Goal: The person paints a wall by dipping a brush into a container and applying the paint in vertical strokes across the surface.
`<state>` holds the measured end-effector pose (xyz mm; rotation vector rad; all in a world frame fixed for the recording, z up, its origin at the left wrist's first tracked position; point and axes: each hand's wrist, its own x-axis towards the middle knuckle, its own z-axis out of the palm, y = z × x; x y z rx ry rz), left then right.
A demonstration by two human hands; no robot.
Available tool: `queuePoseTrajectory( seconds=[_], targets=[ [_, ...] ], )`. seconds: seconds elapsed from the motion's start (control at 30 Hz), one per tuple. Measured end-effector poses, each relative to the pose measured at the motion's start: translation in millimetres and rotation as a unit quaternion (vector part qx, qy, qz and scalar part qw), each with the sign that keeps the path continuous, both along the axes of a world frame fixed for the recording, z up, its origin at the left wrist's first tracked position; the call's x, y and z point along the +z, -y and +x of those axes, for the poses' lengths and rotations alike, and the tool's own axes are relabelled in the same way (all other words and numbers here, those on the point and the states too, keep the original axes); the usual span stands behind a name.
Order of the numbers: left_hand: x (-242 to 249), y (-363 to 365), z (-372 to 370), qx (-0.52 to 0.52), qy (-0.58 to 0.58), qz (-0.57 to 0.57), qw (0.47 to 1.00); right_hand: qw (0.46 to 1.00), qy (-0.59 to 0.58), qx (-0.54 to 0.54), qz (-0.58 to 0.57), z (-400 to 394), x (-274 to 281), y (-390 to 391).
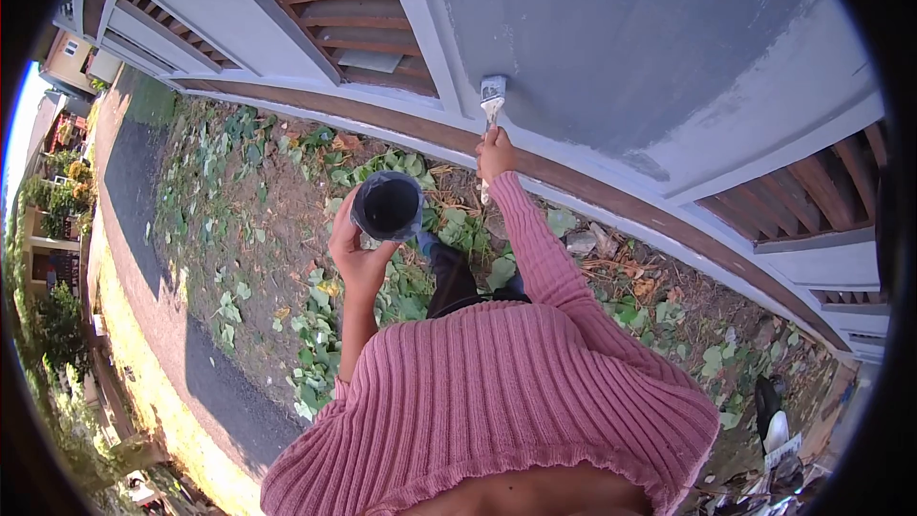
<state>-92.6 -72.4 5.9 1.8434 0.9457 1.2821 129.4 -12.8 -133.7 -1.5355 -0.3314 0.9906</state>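
In the head view my left hand (359,263) is wrapped round a dark paint cup (390,205), its open mouth facing up; the inside is too dark to show how much it holds. My right hand (495,154) grips the handle of a paintbrush (493,96). Grey paint covers the bristles, which touch the lower left part of a grey wall panel (621,48), close to its pale frame. Darker wet-looking paint spreads over much of the panel, with a lighter, streaky area toward the right.
Slatted brown vents (330,10) flank the panel, another vent (812,186) being at right. A brown ledge (592,177) runs along the wall's base. Leafy plants (315,354) cover the soil by my feet. A paved path (143,229) lies left, and scattered debris (778,430) lies lower right.
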Motion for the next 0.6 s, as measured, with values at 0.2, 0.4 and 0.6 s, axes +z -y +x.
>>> queuePoseTrajectory(
  seconds=[0.2, 0.4, 0.6],
  targets=[
    [-4, 0, -4, 0.006, -0.004, 0.008, 1.000, 1.000, 0.011, -0.006, 0.013, -3, 13, 1],
    [-1, 0, -2, 0.008, -0.003, 0.006, 1.000, 0.998, 0.036, -0.007, 0.055, -4, 19, -5],
    [3, -1, -5, 0.008, -0.010, 0.017, 1.000, 0.995, 0.015, -0.004, 0.100, -6, 65, -1]
  ],
)
